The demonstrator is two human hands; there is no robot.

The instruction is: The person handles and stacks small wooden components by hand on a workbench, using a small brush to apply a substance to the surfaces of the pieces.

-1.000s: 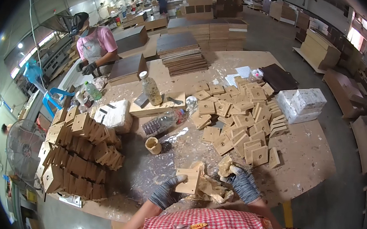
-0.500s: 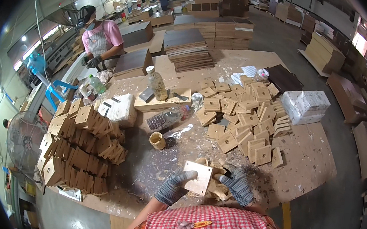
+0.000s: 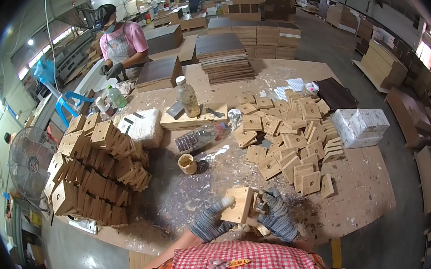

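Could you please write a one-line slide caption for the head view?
Gloved left hand and right hand hold a square wooden panel over a glue-stained workbench.

left hand point(image 3: 211, 221) + right hand point(image 3: 276, 218): gripping wooden block point(image 3: 239, 204) | worktable point(image 3: 360, 190) | loose squares point(image 3: 290, 141) | cup point(image 3: 188, 163), possibly glue

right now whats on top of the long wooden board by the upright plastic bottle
The upright plastic bottle stands on the long wooden board, beside a small dark block on its left end and a thin dark tool toward the right. Whatever lies under the board is covered.
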